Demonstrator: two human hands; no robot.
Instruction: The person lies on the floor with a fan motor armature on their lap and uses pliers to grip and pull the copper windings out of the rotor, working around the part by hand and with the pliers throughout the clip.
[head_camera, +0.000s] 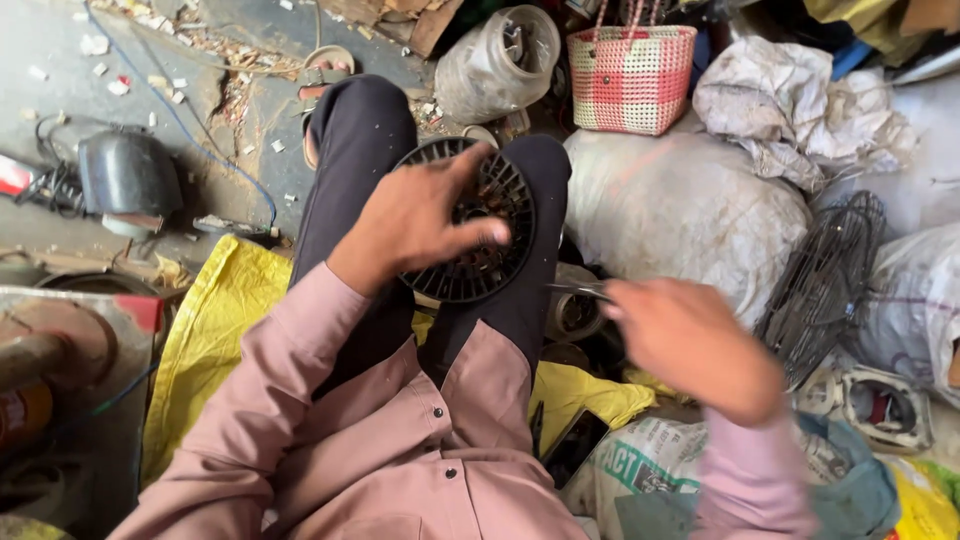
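Seen from above, seated, knees in dark trousers (350, 160), pink shirt sleeves at bottom of view.

Left hand (415, 220) laid over a round black slotted plastic fan grille (490, 255), fingers spread, thumb pressed across its face near the centre, fingertips reaching over the upper rim. Grip: wide, clasping the grille. Grille resting on the lap, bridging both thighs, tilted toward the camera.

Right hand (690, 345) off to the right of the grille, apart from it, blurred. Closed around a thin metal tool (578, 290) whose tip points left toward the grille's lower right edge; kind of tool too blurred to tell. Tip near the grille, contact cannot be told.

Surroundings: yellow sheet (215, 330) under and beside the legs. Pink-and-white woven basket (630, 80) at top, just beside a clear plastic jar (495, 60) lying on its side. Large pale stuffed sack (680, 200) right of the knees, crumpled white cloth (790, 110) above it. Wire fan guard (825, 280) leaning against sacks at right. Printed white-and-green bag (640, 470) at lower right, under the right forearm. Dark phone-like slab (575, 445) near the right thigh. Left side: grey concrete floor (60, 90) littered with scraps, dark rounded housing (128, 178) with black cord, blue wire (200, 145) trailing across the floor. Sandalled foot (325, 70) beyond the left knee.
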